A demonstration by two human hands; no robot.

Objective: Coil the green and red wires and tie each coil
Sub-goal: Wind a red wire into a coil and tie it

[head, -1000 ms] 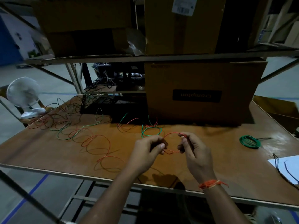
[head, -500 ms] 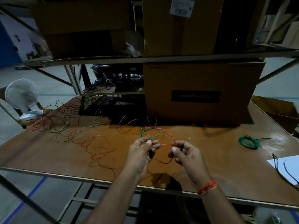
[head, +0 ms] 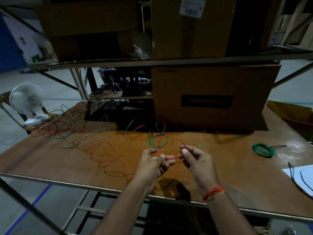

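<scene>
Left hand (head: 153, 162) and right hand (head: 194, 159) just apart over the plywood table (head: 220, 167), each pinching the red wire (head: 171, 138), first loop arching between them toward 12 o'clock. Off at 9 to 10 o'clock, rest of the red wire trailing in loose curls, tangled with a green wire (head: 71, 141), uncoiled. At 3 o'clock, well apart, one finished green coil (head: 263, 150); by the look of it, red coil barely begun and its tying left to do.
</scene>
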